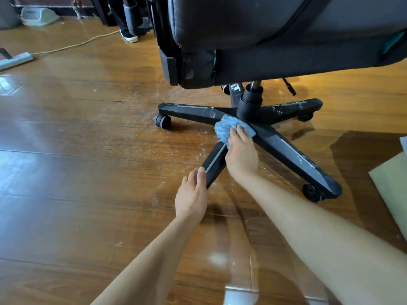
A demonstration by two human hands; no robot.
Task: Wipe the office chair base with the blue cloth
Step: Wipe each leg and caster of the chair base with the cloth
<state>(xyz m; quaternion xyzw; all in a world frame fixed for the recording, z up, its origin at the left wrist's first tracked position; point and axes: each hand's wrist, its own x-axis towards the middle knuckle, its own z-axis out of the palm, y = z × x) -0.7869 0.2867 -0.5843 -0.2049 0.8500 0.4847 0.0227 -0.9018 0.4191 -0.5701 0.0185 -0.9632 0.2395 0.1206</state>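
As the right hand (241, 157) grips one blue cloth (224, 128), five legs (189, 111) show.

Setting: we list this as an indoor room, a home study or a small office; we cannot tell which. Evidence we record: glossy wood-plank floor (88, 150), scuffed and flecked with white dust; dark padded swivel chair (264, 29) on a five-spoke black base (286, 148) with castors (162, 121); white power strip (16, 60) lying on the boards at left, its cable (77, 45) trailing toward the back; pale plastic tray (37, 16) by the far wall; a standing person's shoe (130, 37) at the back; pale mat (392, 183) at the right edge
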